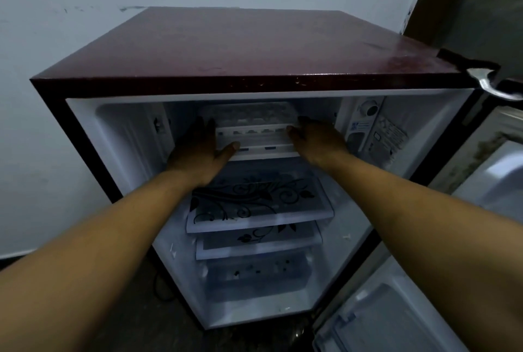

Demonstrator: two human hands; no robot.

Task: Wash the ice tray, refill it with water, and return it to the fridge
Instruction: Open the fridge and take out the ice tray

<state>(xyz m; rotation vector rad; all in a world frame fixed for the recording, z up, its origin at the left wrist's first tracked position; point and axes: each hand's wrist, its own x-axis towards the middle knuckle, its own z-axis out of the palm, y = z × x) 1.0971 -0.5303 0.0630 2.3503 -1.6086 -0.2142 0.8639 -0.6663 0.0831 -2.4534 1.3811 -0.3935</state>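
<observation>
Ice tray [252, 131] sits level in the top compartment of the open fridge [226, 49]; the left hand [198, 150] grips its left end and the right hand [318, 139] its right end, thumbs on top; I think two hands hold it flat, so nothing spills.

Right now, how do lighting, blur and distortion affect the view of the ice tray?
Head view: dim light, so left hand and right hand read as dark shapes; the ice tray looks soft and washed out; the wide lens splays the fridge sides; glare on the metal fitting.
</observation>
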